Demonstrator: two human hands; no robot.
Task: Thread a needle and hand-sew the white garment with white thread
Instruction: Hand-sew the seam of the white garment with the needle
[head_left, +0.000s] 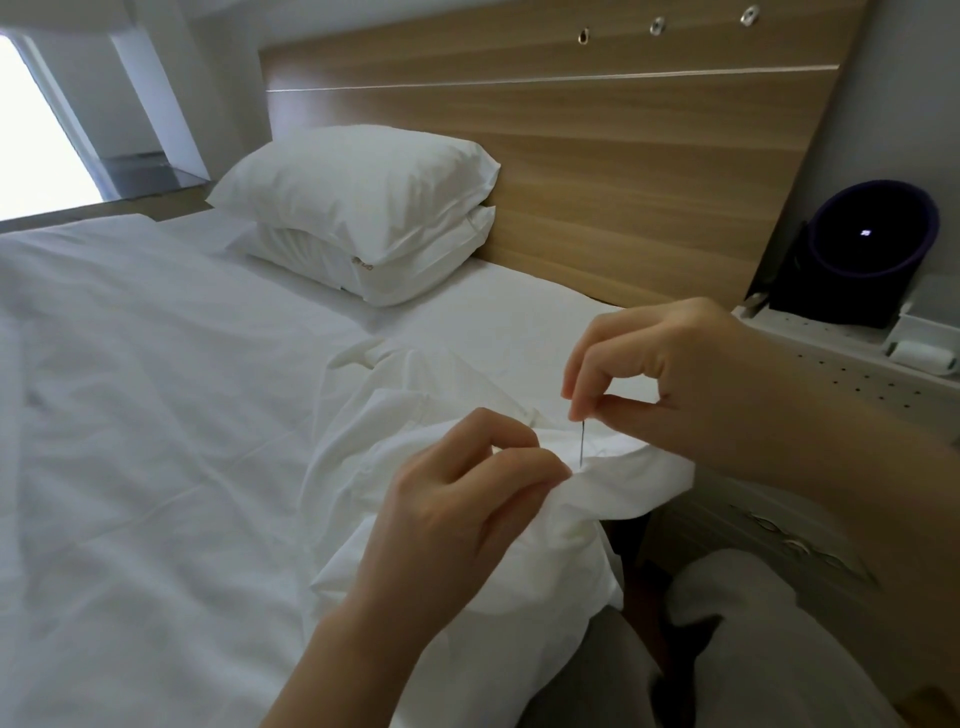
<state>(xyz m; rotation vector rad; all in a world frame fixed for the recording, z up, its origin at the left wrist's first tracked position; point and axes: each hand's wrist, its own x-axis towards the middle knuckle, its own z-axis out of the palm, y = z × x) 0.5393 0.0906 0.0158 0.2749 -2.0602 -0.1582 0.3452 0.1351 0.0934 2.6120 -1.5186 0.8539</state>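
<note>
Needle (582, 441) upright between hands, right hand (670, 374) pinching it, left hand (467, 499) gripping garment (524, 551).

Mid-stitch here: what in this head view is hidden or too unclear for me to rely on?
1. The thread: head view; white on white, too thin to see, so whether the needle is threaded is unknown.
2. Needle's eye: covered where the right hand pinches it.
3. Needle's tip: lost in a fold of the garment by the left hand.
4. Stitches already made: too small, blurred.
</note>
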